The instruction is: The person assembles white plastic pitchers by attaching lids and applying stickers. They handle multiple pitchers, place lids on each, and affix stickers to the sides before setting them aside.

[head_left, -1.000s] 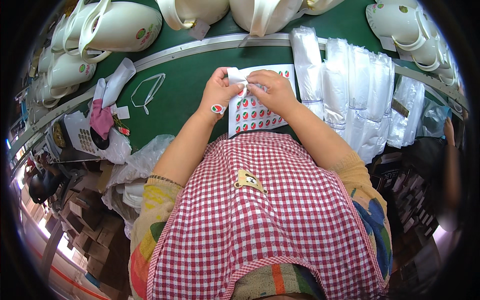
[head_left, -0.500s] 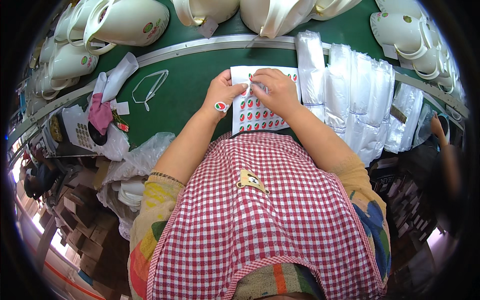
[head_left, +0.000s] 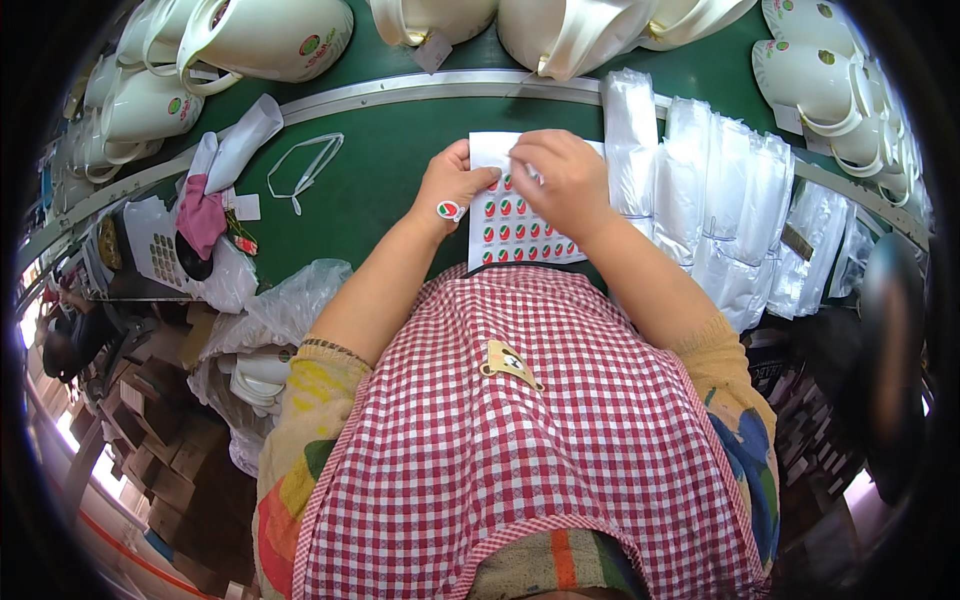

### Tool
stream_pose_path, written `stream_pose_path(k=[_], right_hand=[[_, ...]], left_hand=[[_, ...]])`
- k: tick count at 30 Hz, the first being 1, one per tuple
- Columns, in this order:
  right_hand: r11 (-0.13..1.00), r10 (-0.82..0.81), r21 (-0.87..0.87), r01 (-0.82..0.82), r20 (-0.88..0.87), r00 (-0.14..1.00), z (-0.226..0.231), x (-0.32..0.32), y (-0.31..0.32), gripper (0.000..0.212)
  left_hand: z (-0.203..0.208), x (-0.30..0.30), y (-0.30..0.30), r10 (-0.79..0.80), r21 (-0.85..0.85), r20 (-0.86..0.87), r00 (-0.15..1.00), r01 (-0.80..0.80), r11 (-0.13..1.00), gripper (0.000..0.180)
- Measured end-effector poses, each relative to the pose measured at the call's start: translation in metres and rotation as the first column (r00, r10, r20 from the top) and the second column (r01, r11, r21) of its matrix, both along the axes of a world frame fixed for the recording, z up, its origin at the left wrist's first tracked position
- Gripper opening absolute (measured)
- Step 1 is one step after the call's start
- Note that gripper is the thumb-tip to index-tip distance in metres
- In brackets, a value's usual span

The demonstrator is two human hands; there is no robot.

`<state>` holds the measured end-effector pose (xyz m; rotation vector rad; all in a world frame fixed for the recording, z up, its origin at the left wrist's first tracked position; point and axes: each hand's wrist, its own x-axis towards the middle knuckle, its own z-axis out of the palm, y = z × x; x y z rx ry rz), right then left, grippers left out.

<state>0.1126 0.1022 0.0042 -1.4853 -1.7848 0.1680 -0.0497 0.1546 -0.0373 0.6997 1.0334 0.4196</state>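
A white sheet of round red-and-green stickers (head_left: 520, 231) lies on the green table in front of me. My left hand (head_left: 455, 183) grips its left edge, thumb on top and fingers underneath. One round sticker (head_left: 448, 210) is stuck on the skin near the base of that thumb. Over the upper part of the sheet is my right hand (head_left: 565, 180), its fingers bent together and their tips slightly blurred. Whatever may be between those tips is too small to make out. The right hand covers several of the stickers.
Bundles of clear plastic bags (head_left: 683, 180) lie right of the sheet. A white loop of cord (head_left: 305, 172) and a pink cloth (head_left: 202, 225) are at left. Cream-coloured pitchers (head_left: 268, 42) stand beyond a metal rail (head_left: 440, 90). A plastic sack (head_left: 300, 305) hangs by the table's near-left edge.
My right hand's fingertips have lifted slightly away from my left thumb and moved right over the sheet. The left hand keeps its grip. The whole view has shifted a little.
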Motion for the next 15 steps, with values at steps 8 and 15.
stream_pose_path(k=[8, 15], right_hand=[[0.95, 0.302, -0.11, -0.293, 0.077, 0.95, 0.006, -0.021, -0.006, 0.017], [0.929, -0.121, -0.366, 0.051, -0.17, 0.978, -0.02, 0.027, -0.026, 0.025]], left_hand=[[-0.011, -0.004, 0.0, 0.007, 0.006, 0.002, 1.0, -0.007, 1.0, 0.025], [0.0, -0.001, 0.004, 0.098, -0.165, 0.151, 0.984, -0.073, 0.984, 0.037]])
